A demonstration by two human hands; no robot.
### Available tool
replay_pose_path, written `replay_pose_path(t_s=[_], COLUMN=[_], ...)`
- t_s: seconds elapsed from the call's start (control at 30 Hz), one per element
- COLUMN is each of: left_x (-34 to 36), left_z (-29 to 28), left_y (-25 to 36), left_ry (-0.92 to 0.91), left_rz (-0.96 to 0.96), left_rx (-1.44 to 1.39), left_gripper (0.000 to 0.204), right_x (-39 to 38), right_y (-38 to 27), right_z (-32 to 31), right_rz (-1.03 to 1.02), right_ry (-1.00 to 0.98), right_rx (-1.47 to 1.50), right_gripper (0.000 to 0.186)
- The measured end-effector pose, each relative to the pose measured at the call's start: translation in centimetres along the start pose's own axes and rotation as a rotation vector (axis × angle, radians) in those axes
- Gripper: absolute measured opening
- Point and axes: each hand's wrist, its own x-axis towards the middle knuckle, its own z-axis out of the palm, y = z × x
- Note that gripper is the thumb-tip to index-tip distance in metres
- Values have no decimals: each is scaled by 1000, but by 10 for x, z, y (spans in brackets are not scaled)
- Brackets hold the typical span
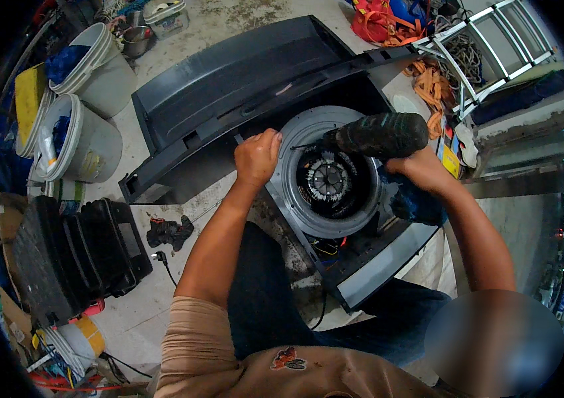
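My right hand [418,169] is closed round the grip of a dark, grimy cordless drill [381,135]. The drill lies level over the round grey fan housing [295,211], and a thin bit points left from its nose. My left hand [257,157] is closed at the left rim of that housing; what its fingers hold, if anything, is hidden. Inside the ring sits a black fan wheel with a lighter hub [327,180]. The housing is part of a dark appliance like a range hood [388,262], resting before my knees. Coloured wires [327,247] show below the ring.
A large dark curved panel [229,79] stands behind. At left are white buckets [89,149], an open black tool case [82,255], a small dark tool [169,232] and a plug with its cord [160,257]. A ladder [487,50] and orange straps [430,86] lie far right.
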Motion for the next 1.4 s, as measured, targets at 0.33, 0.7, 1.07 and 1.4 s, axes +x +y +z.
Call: replay_pose_path(t_s=[0.33,0.7,1.07,1.4], left_x=[-2,-2,-1,-2], left_z=[0,3,-1,-1], left_y=[-2,-4,0,-3], left_ry=[1,38,17,-37], left_rz=[-16,0,-1,12], left_rx=[-44,-39,-48,-2], left_gripper=[19,15,16,19], right_x=[16,61,70,58], right_y=[-43,-76,-59,-75], right_z=[1,2,1,12], right_rz=[-155,-129,-113,-212], right_ry=[-169,-331,-308,-184], right_rx=[-264,-418,-380,-743], right_gripper=[38,35,36,41])
